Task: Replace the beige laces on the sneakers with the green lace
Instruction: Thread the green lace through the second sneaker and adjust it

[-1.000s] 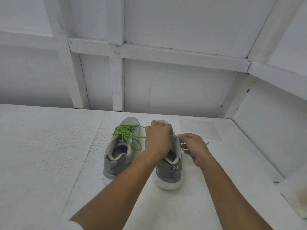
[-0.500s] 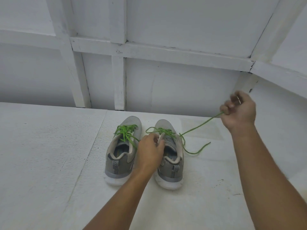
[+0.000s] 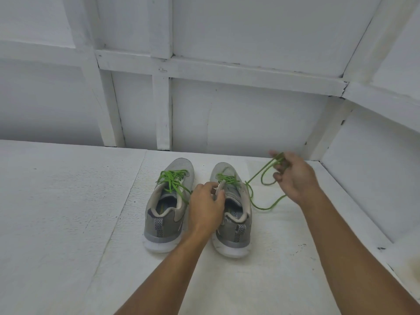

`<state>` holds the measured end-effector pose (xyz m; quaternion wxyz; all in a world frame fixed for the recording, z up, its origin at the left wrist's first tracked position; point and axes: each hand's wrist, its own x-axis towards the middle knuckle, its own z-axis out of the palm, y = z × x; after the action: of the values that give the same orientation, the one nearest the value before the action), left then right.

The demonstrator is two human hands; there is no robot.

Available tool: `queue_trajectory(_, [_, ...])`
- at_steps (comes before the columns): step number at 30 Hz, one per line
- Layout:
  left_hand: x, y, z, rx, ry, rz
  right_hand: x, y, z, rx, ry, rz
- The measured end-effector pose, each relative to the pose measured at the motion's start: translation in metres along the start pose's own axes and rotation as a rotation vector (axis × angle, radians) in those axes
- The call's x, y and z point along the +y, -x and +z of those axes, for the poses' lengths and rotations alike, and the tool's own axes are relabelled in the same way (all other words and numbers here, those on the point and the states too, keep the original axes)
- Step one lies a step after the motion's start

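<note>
Head view, looking down: two grey sneakers with white soles stand side by side at the centre of the frame on a white board floor point(image 3: 68, 201), heels toward the camera and toes toward a white panelled wall point(image 3: 250, 114).

The left sneaker point(image 3: 163, 214) in the frame has a green lace bunch point(image 3: 173, 178) threaded across its top, with one end trailing down its right side. The right sneaker point(image 3: 236, 223) carries the green lace point(image 3: 227, 178) over its front eyelets. From there one strand runs up and right to the right hand, while another part curves down in a loose loop on the floor just right of the shoe.

The left hand point(image 3: 205, 205) reaches in from the lower centre. Its fingers are curled and pinch the upper edge of the right sneaker near the tongue; the exact part under the fingertips is hard to make out.

The right hand point(image 3: 293, 176) is raised at centre right, off the floor and clear of the shoe. Its fingers point(image 3: 280, 169) are bent, gripping the green lace, which loops around them and hangs in a small ring just below.
</note>
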<state>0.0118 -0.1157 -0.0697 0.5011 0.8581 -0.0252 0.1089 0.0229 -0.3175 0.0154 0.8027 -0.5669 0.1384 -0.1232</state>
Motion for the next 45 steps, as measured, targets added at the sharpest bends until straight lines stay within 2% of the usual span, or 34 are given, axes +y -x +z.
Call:
queue_trajectory(2, [-0.001,0.000,0.000,0.000,-0.002,-0.002,-0.011,-0.006,-0.004,0.034,-0.175,-0.003])
queue_trajectory(12, [0.010,-0.006,-0.003,-0.056,-0.050,0.011,-0.030,-0.017,-0.009,0.217,-0.246,-0.127])
queue_trajectory(15, [0.032,-0.024,-0.003,-0.121,-0.105,0.102,-0.033,-0.018,-0.014,0.201,-0.297,-0.135])
queue_trajectory(18, [0.059,-0.058,0.008,-0.342,-0.255,0.261,-0.031,-0.015,-0.013,0.090,-0.366,-0.114])
queue_trajectory(22, [0.085,-0.081,0.026,-0.759,-0.721,0.323,-0.019,-0.005,-0.006,0.035,-0.302,-0.107])
queue_trajectory(24, [0.089,-0.083,0.029,-0.825,-0.868,0.326,-0.009,-0.001,-0.003,0.043,-0.242,-0.102])
queue_trajectory(27, [0.090,-0.084,0.030,-0.845,-0.919,0.341,0.012,0.005,-0.004,0.047,-0.184,-0.072])
queue_trajectory(31, [0.091,-0.083,0.022,-0.840,-0.761,0.334,0.045,0.015,-0.009,0.065,-0.009,-0.037])
queue_trajectory(36, [0.097,-0.082,0.006,-0.749,-0.313,0.140,0.068,0.019,-0.013,0.044,0.188,-0.104])
queue_trajectory(40, [0.107,-0.093,-0.009,-0.707,-0.013,0.059,0.061,0.015,-0.007,-0.042,0.291,-0.143])
queue_trajectory(43, [0.120,-0.101,-0.020,-0.667,0.098,0.055,0.046,0.011,0.002,-0.055,0.369,-0.191])
queue_trajectory(45, [0.131,-0.104,-0.029,-0.665,0.123,0.097,0.034,0.007,0.008,-0.069,0.327,-0.190])
